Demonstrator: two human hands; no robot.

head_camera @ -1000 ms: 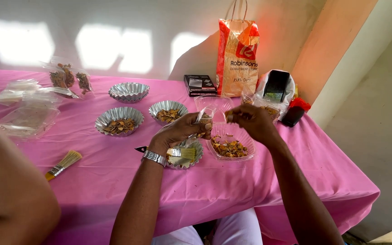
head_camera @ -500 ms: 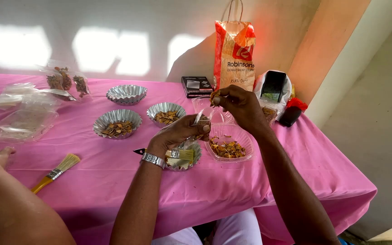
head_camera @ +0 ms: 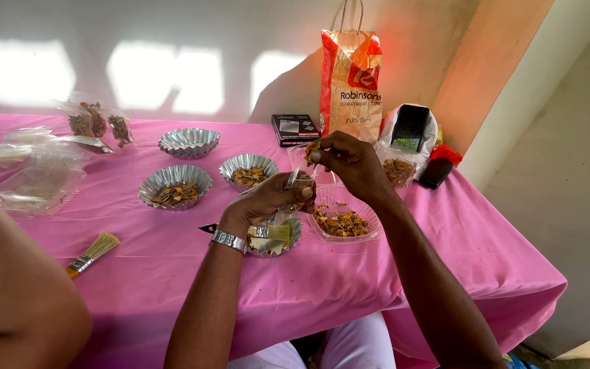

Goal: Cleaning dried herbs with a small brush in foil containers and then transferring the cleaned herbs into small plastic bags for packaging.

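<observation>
My left hand (head_camera: 268,201), with a metal watch on its wrist, grips the lower part of a small clear plastic bag (head_camera: 297,172). At the bag's top my right hand (head_camera: 351,161) pinches a few dried brown pieces (head_camera: 310,147). Both hands hover over a clear plastic tray (head_camera: 371,231) that holds more dried pieces. Under my left hand sits a foil tin (head_camera: 293,240) with a small brush lying in it.
On the pink tablecloth (head_camera: 172,273) are three more foil tins (head_camera: 175,186) (head_camera: 247,169) (head_camera: 189,141), a brush (head_camera: 93,253), clear bags (head_camera: 32,181), a black box (head_camera: 295,128), a paper shopping bag (head_camera: 351,82) and a phone (head_camera: 411,126). Another person's arm (head_camera: 15,287) fills the near left.
My right hand has risen up and to the left, from beside the tray to the bag's top. The other person's arm at the left has shifted.
</observation>
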